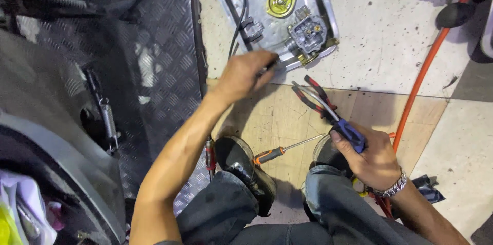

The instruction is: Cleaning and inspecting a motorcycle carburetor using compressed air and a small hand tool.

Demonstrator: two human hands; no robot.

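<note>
— Down by the metal tray [328, 4], what was the left hand [245, 73] doing?

— It had reached far forward, right to the near edge of the tray. Its fingers were curled shut around something small and dark. I could not tell what that thing was; it was mostly hidden.

— And the right hand [371, 159]?

— It was close to the body, resting over the right knee. Its fingers were wrapped tight around the blue handle of a screwdriver [328, 114].

— Which way did that screwdriver point?

— Its long shaft ran up and to the left, away from the body, toward the tray. The tip sat over the red-handled pliers [316, 96] on the wooden board [287, 116].

— How far was the tip from the metal part [308, 33] on the tray?

— Some way off. The grey part with a brass bit sat at the tray's near corner, further out than the tip. The left hand was much nearer to it, just beside it on its left.

— Anything else close by?

— An orange-handled screwdriver [280, 151] lay on the board between the shoes, pointing to the right and a little up. An orange hose [426, 70] ran along the floor on the right.
</note>
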